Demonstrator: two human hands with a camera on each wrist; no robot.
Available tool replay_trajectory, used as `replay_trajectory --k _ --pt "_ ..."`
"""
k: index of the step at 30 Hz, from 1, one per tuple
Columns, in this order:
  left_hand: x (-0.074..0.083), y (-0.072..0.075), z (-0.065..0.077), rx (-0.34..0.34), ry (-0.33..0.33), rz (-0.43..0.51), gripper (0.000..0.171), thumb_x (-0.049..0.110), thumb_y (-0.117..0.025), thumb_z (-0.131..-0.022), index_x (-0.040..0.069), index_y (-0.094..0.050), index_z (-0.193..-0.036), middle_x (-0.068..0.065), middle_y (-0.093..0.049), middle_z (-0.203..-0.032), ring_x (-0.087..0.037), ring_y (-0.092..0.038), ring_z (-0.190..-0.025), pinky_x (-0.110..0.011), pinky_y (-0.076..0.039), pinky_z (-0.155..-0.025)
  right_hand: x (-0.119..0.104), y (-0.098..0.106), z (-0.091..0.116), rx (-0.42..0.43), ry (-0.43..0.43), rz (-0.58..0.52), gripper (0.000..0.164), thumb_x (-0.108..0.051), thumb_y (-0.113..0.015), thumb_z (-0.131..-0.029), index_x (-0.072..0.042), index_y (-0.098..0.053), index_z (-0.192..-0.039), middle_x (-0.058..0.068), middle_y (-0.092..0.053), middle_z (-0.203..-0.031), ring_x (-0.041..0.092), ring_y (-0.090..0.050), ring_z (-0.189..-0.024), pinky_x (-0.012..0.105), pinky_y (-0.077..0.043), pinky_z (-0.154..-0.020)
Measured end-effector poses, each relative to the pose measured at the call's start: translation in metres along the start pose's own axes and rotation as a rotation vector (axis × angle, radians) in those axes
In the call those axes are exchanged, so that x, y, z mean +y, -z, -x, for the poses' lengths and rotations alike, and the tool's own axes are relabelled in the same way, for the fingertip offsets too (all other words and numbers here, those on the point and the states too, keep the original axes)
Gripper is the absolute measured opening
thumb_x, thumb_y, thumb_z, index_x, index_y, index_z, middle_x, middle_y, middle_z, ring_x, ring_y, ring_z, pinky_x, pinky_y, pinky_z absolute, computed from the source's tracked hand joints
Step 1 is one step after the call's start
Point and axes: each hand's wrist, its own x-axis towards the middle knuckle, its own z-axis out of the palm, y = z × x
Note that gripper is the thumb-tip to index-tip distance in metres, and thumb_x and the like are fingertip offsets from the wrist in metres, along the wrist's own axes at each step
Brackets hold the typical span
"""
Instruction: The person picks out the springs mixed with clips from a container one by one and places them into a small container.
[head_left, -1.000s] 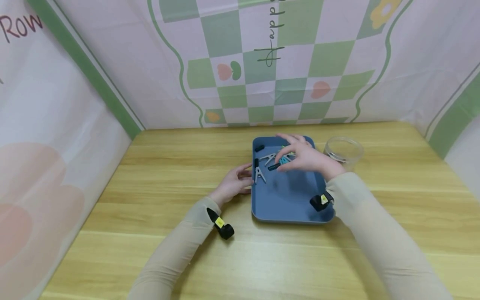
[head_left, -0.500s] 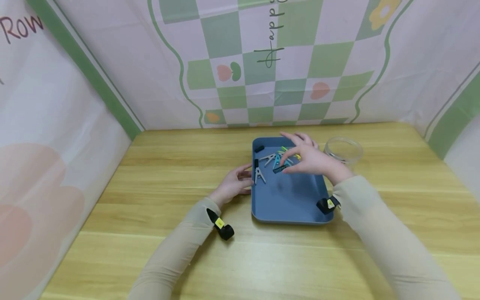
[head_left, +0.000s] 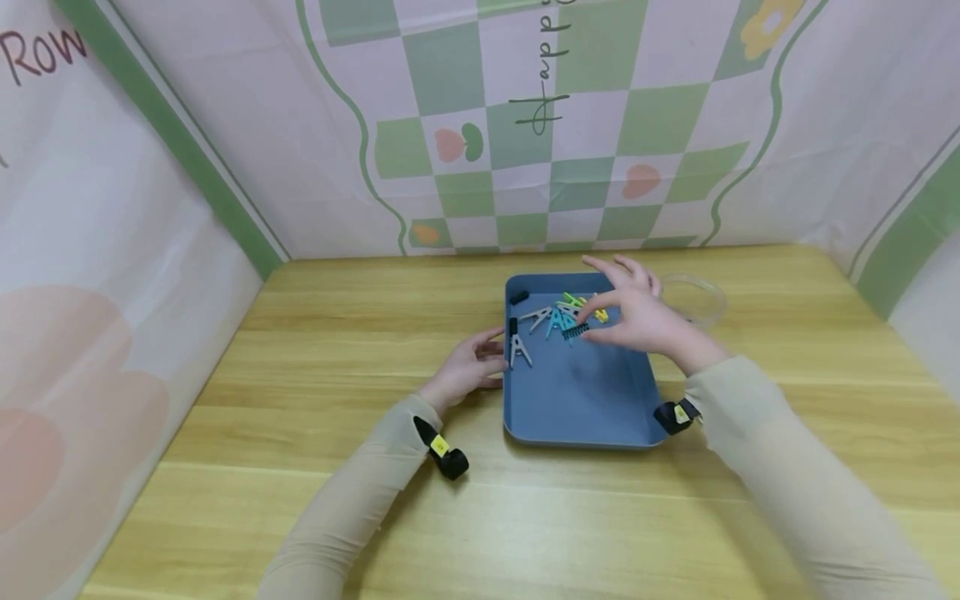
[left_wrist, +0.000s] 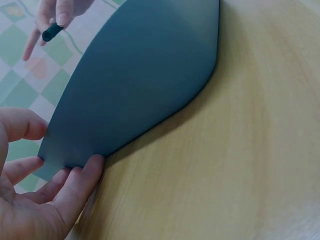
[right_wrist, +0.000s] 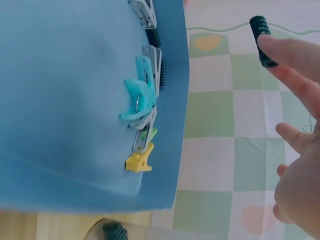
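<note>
My right hand point(head_left: 645, 321) pinches a dark green ridged cylinder point(right_wrist: 262, 47) between thumb and index finger, above the blue tray point(head_left: 570, 417). Its other fingers are spread apart. Outside the tray's left wall, my left hand point(head_left: 467, 367) rests with its fingertips against the wall. Inside the tray lie grey clothespins point(head_left: 519, 350), light-blue clothespins point(head_left: 555, 322), a yellow clothespin point(right_wrist: 138, 160) and a green clothespin point(head_left: 573, 299), bunched toward the far end. Two dark cylinders lie at the tray's left side, one of them point(head_left: 519, 297) in the far corner.
To the right of the tray stands a clear round container point(head_left: 708, 304), partly behind my right hand. Another dark ridged cylinder point(right_wrist: 115, 231) shows in it in the right wrist view. A printed cloth point(head_left: 525, 183) hangs behind the wooden table point(head_left: 360, 333).
My right hand has moved right across the tray with the dark ridged cylinder, uncovering more of the light-blue and yellow clothespins. My left hand and the tray stay in place.
</note>
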Motion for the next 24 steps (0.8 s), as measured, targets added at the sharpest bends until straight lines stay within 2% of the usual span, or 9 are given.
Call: replay_trajectory --k 4,14,24 --pt "0.000 0.001 0.000 -0.001 0.001 -0.004 0.062 -0.005 -0.054 -0.090 0.009 -0.032 -0.147 -0.022 -0.044 -0.138 -0.033 -0.051 -0.121 -0.037 -0.056 -0.088 0.003 0.000 0.003 0.049 -0.010 0.031 0.011 -0.015 -0.079 -0.074 -0.013 -0.074 -0.085 0.020 -0.020 -0.153 0.051 0.001 -0.137 0.070 0.007 -0.103" --pt "-0.002 0.001 -0.001 -0.001 -0.005 -0.003 0.063 -0.005 -0.054 -0.090 0.009 -0.032 -0.147 -0.022 -0.043 -0.138 -0.034 -0.050 -0.122 -0.037 -0.056 -0.088 0.009 0.001 0.008 0.137 -0.129 0.064 0.012 -0.015 -0.078 -0.076 -0.008 -0.073 -0.084 0.024 -0.020 -0.153 0.053 0.003 -0.136 0.069 0.013 -0.102" --pt "-0.001 0.001 0.000 -0.002 0.007 -0.003 0.063 -0.005 -0.054 -0.090 0.010 -0.032 -0.147 -0.021 -0.043 -0.139 -0.033 -0.050 -0.122 -0.037 -0.056 -0.089 0.022 0.008 0.015 0.150 -0.207 0.033 0.016 -0.018 -0.075 -0.077 -0.007 -0.072 -0.088 0.021 -0.012 -0.156 0.050 0.006 -0.137 0.068 0.016 -0.103"
